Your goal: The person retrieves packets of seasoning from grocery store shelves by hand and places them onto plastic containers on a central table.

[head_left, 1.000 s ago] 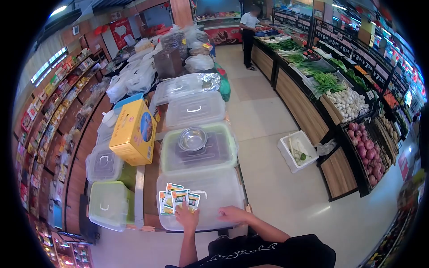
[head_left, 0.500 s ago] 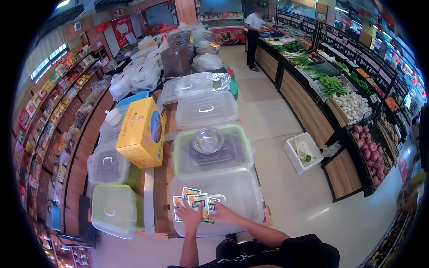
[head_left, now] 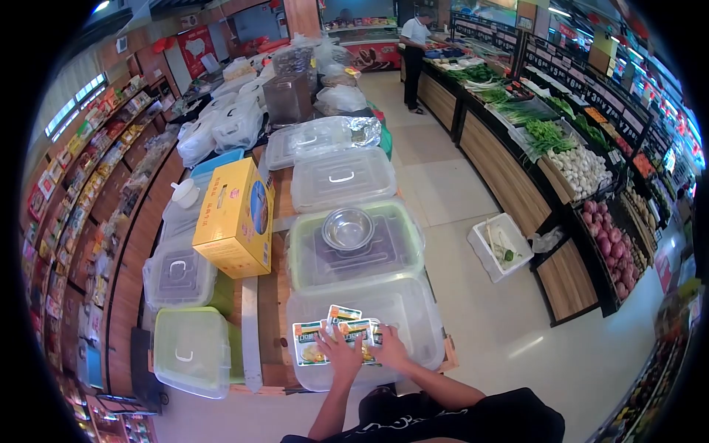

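Beneath and ahead of the left hand [head_left: 344, 357], its fingers spread seemingly to steady them, printed food packets [head_left: 309, 352] overlap on a flat, supporting tub lid [head_left: 415, 319]. Whether the right hand [head_left: 393, 353], at their right end, pinches 1, I cannot tell.

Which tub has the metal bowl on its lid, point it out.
The green-rimmed tub, second nearest in the right row. Only it carries the metal bowl; the nearest tub in that row carries packets, under the left hand.
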`<action>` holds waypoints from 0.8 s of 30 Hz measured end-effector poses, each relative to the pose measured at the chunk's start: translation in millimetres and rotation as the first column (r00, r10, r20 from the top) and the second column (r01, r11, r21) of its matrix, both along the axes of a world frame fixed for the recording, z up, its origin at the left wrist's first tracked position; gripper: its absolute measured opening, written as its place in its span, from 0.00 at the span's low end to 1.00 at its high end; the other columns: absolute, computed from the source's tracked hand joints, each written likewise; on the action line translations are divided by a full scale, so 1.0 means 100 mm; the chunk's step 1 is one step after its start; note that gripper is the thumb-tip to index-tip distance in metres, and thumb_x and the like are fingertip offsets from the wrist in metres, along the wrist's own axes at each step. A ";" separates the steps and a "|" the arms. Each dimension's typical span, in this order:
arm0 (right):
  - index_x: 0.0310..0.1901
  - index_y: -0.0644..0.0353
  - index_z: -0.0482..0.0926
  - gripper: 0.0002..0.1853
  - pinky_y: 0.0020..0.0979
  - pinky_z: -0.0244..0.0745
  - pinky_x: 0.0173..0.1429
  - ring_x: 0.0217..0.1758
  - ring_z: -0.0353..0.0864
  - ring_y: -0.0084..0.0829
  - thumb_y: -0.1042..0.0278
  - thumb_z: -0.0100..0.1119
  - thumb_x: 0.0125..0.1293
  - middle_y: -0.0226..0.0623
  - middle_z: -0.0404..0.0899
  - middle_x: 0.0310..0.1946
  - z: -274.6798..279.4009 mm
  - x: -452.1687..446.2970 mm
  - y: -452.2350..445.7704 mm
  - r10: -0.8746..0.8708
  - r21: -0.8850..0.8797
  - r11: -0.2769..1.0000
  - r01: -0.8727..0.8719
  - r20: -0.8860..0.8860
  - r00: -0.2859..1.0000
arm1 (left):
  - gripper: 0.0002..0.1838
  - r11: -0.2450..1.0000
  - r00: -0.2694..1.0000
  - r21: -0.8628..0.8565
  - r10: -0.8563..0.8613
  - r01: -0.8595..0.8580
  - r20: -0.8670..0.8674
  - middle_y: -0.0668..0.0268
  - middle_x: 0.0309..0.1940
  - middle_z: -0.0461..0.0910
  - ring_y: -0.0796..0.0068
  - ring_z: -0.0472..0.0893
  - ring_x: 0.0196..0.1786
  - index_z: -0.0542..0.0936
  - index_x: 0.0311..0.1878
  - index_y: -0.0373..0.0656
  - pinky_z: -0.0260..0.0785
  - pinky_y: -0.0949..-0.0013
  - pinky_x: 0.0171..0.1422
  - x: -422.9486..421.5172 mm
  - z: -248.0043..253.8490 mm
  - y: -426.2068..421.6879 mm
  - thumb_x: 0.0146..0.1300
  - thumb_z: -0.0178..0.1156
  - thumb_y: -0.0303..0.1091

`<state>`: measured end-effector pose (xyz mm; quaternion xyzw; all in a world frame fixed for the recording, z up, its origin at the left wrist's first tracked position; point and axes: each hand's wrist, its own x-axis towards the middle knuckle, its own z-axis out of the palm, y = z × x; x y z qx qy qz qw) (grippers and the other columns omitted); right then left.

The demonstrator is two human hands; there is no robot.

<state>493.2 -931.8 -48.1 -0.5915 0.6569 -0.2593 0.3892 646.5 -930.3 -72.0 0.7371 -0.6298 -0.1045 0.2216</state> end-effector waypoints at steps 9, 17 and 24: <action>0.66 0.63 0.61 0.42 0.50 0.71 0.61 0.61 0.69 0.55 0.61 0.70 0.50 0.51 0.61 0.65 0.26 -0.22 0.05 0.074 -0.010 0.997 -0.079 -0.230 0.970 | 0.48 0.966 0.971 0.101 0.237 -0.237 0.017 0.39 0.75 0.43 0.27 0.39 0.75 0.61 0.71 0.34 0.29 0.30 0.74 0.08 0.29 -0.12 0.59 0.58 0.64; 0.66 0.63 0.60 0.43 0.49 0.70 0.63 0.61 0.68 0.56 0.62 0.70 0.50 0.54 0.61 0.64 0.13 -0.26 -0.02 0.091 0.002 0.996 -0.092 -0.160 0.983 | 0.44 0.956 0.971 0.171 0.239 -0.237 0.009 0.33 0.74 0.42 0.26 0.40 0.75 0.59 0.72 0.35 0.36 0.33 0.75 0.25 0.01 -0.12 0.64 0.54 0.60; 0.65 0.62 0.62 0.42 0.47 0.72 0.62 0.61 0.68 0.52 0.62 0.70 0.49 0.49 0.64 0.62 0.17 -0.33 0.01 0.123 0.021 0.992 -0.121 -0.219 0.968 | 0.37 0.981 0.988 0.118 0.152 -0.154 0.025 0.35 0.72 0.49 0.30 0.46 0.74 0.63 0.70 0.35 0.41 0.35 0.74 0.14 0.08 -0.04 0.66 0.54 0.54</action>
